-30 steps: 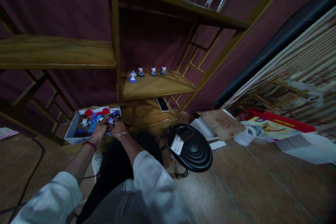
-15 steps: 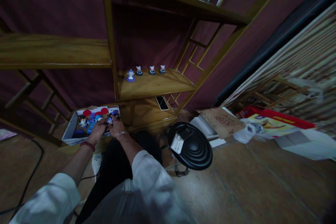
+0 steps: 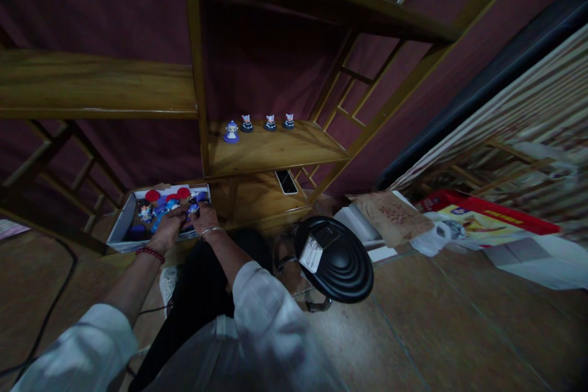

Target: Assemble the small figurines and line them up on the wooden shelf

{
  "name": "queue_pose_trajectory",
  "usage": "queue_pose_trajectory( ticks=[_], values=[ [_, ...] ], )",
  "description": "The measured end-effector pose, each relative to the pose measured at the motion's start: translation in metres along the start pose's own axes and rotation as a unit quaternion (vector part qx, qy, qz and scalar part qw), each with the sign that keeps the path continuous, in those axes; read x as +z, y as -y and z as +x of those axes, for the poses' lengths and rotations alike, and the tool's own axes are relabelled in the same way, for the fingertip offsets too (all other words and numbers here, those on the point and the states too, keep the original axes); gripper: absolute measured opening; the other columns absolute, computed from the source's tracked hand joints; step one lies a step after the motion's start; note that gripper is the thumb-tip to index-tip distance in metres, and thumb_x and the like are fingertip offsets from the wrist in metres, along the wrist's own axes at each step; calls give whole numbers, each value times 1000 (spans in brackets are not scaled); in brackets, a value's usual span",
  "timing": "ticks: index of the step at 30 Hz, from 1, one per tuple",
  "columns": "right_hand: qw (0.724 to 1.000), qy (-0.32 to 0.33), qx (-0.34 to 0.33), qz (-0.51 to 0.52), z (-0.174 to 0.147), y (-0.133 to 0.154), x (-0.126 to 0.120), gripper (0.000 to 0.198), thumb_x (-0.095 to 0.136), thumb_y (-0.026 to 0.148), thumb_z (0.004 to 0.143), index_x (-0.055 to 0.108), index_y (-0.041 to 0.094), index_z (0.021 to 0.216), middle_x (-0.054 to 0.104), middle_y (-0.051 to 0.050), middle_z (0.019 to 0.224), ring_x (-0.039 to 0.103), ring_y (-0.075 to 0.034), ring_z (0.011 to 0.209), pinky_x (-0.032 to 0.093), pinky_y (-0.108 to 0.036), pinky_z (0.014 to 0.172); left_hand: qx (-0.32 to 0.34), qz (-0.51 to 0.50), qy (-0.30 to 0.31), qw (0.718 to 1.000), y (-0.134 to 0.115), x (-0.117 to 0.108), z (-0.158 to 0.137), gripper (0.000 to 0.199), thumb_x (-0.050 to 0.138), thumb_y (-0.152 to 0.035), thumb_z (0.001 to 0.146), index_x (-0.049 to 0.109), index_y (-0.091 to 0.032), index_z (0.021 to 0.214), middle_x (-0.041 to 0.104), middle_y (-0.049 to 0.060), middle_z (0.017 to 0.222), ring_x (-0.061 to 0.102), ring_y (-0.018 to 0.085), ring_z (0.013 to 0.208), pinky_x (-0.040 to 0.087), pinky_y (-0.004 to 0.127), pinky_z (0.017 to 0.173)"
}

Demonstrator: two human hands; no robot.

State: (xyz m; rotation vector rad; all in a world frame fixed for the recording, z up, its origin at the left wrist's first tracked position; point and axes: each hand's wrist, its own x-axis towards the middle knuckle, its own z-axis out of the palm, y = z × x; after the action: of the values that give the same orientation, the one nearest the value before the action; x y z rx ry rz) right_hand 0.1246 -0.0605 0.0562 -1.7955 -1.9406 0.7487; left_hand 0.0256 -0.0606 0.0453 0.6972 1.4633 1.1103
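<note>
Over a white cardboard box (image 3: 120, 226) on the low ledge, both my hands work close together. My right hand (image 3: 206, 220) is closed on a small blue-and-white figurine (image 3: 193, 209), gripping it from the right. My left hand (image 3: 169, 229) is just left of it, fingers curled in towards the figurine; what its fingertips hold is too small to make out. Inside the box lie another figurine with dark hair (image 3: 146, 212), blue pieces (image 3: 158, 220) and red discs (image 3: 182, 193). On the shelf stand a purple-and-white figurine (image 3: 231, 131) and three black-and-white ones (image 3: 269, 123).
The wooden shelf (image 3: 275, 153) rises in front of me, its upright post beside the box. A phone (image 3: 286, 182) lies on the lower board. At my right are a black round stool (image 3: 342, 263), cardboard (image 3: 390, 214) and a red-and-yellow box (image 3: 487, 220). A cable (image 3: 64, 294) crosses the floor.
The view has shifted slightly, so the shelf and stool appear a little further right. My hands stay over the box, and the figurine in my right hand shows a bit more clearly.
</note>
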Motion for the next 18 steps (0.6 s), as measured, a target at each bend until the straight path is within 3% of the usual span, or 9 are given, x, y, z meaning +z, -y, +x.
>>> queue_pose_trajectory(
  ticks=[3, 11, 18],
  values=[
    [1000, 6, 4, 6, 5, -1, 2, 24, 52, 20, 78, 54, 14, 101, 63, -9, 103, 58, -16, 94, 43, -21, 81, -38, -70, 27, 996, 2, -2, 5, 26, 44, 6, 66, 57, -14, 76, 58, 2, 65, 59, 11, 60, 50, 23, 62],
    [1000, 0, 23, 8, 18, -6, 11, 23, 58, 27, 76, 56, 14, 95, 64, -9, 98, 59, -16, 91, 43, -22, 79, -45, -111, -1, 993, -2, -2, 6, 23, 44, 8, 67, 56, -11, 71, 56, 1, 63, 54, 8, 52, 46, 19, 49],
    [998, -14, 29, 61, 19, -5, 9, 26, 61, 23, 74, 56, 17, 99, 65, -7, 96, 61, -16, 88, 44, -22, 78, -59, -133, -28, 989, -5, 0, 7, 20, 45, 6, 70, 55, -11, 67, 54, 0, 60, 51, 6, 48, 40, 15, 43]
  ],
)
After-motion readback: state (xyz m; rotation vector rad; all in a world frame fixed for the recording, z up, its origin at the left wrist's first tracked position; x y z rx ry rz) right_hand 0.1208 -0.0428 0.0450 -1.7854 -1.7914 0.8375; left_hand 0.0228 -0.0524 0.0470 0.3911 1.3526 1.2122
